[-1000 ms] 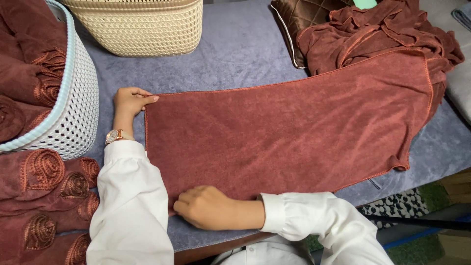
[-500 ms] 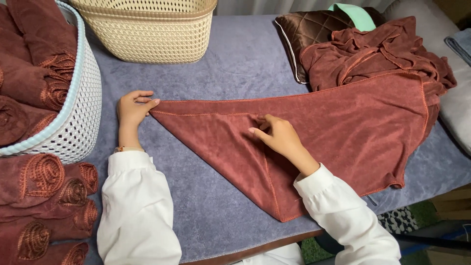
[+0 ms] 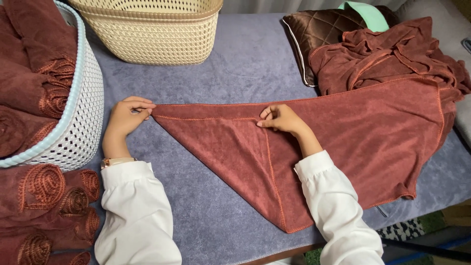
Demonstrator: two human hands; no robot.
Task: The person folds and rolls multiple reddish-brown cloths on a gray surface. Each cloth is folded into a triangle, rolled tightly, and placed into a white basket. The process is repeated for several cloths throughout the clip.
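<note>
A person in white sleeves folds a dark red towel [image 3: 343, 142] on a worktop [image 3: 235, 64] covered in grey-blue cloth. The left hand [image 3: 125, 118] pinches the towel's far left corner against the surface, fingers closed on the stitched edge. The right hand [image 3: 279, 119] grips a second corner, brought up to the towel's far edge, thumb and fingertips clamped on the fabric. Between the two hands the near left part of the towel lies doubled over, forming a triangle whose point reaches toward the near edge of the worktop. The towel's right end stays flat and runs up against a crumpled heap of red towels [image 3: 392, 49] at the far right, which partly covers a brown quilted cushion [image 3: 314, 29]. A pale green item [image 3: 368, 14] shows behind the cushion. A gold wristwatch [image 3: 114, 161] sits on the left wrist. At the far left stands a white lattice basket [image 3: 78, 113] with a light blue rim, packed with rolled red towels. More rolled towels [image 3: 44, 206] with copper stitching lie stacked beside it at the near left corner. A cream lattice basket [image 3: 152, 29] stands at the far side of the worktop, well apart from the hands.
</note>
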